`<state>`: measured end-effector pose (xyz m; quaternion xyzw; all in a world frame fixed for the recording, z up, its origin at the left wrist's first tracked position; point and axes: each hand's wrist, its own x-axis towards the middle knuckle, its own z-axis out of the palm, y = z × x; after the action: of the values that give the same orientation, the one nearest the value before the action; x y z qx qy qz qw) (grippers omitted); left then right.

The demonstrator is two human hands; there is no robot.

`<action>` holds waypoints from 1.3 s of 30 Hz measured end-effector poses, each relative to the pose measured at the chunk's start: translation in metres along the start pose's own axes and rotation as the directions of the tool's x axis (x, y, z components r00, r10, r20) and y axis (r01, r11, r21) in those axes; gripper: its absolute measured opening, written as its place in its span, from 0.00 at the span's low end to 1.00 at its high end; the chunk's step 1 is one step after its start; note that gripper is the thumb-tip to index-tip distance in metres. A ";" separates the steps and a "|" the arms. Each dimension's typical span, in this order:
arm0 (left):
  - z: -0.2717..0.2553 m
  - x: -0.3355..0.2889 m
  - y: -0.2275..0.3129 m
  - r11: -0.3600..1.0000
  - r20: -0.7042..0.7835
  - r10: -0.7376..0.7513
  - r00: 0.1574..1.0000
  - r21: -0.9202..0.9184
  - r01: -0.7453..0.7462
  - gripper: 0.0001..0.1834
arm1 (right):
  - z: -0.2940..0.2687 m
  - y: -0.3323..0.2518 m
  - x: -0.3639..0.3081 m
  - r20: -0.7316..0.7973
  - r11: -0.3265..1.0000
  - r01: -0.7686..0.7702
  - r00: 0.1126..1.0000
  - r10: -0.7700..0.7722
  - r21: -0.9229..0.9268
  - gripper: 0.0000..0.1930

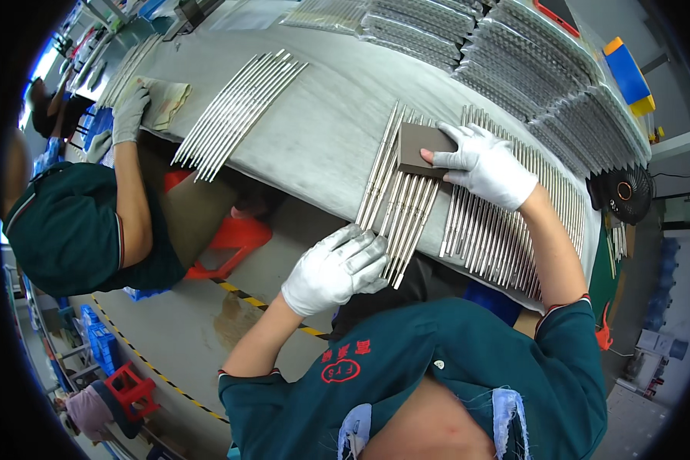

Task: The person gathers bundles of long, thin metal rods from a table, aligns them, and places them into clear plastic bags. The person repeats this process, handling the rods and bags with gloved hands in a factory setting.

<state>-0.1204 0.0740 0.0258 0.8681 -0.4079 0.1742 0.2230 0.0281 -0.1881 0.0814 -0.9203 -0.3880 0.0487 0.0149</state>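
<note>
My right hand (487, 165), in a white glove with a bare thumb tip, grips a brown-grey rectangular block (415, 144). The block rests across a small row of thin silvery metal rods (408, 211) that juts over the table's near edge. My left hand (337, 268), also gloved, has its fingers closed at the near ends of these rods; the fingers partly hide the leftmost ends. Just right of that row, under my right forearm, lies a wider row of similar rods (498, 230).
Stacks of plastic-wrapped rods (529, 77) stand along the far right of the grey-covered table (322, 115). Another row of rods (241, 111) lies to the left. A co-worker (77, 222) in white gloves sits there. A black fan (625, 192) is at the right.
</note>
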 end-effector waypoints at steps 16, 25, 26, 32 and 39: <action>0.001 0.004 0.002 1.000 0.020 0.013 1.000 -0.004 -0.013 0.22 | 0.001 -0.014 0.011 -0.040 0.997 0.065 0.997 -0.063 0.044 0.23; 0.001 0.005 0.000 0.999 -0.018 0.018 1.000 -0.028 -0.019 0.28 | -0.005 -0.028 0.016 0.000 0.992 0.021 1.000 -0.021 0.128 0.23; 0.003 0.005 0.003 1.000 -0.009 0.010 1.000 -0.024 -0.010 0.28 | -0.007 -0.036 0.021 0.019 0.990 -0.001 1.000 -0.002 0.143 0.23; -0.002 0.004 0.004 1.000 0.053 -0.004 0.999 0.006 0.003 0.21 | 0.005 0.006 0.002 -0.048 0.999 0.042 0.998 -0.042 0.012 0.21; -0.002 0.004 0.000 1.000 -0.024 0.016 1.000 -0.001 -0.016 0.28 | 0.002 0.003 -0.004 -0.036 0.998 0.027 0.999 -0.025 0.056 0.21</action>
<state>-0.1183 0.0724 0.0289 0.8625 -0.4122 0.1861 0.2269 0.0269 -0.1929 0.0793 -0.9151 -0.3981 0.0431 0.0481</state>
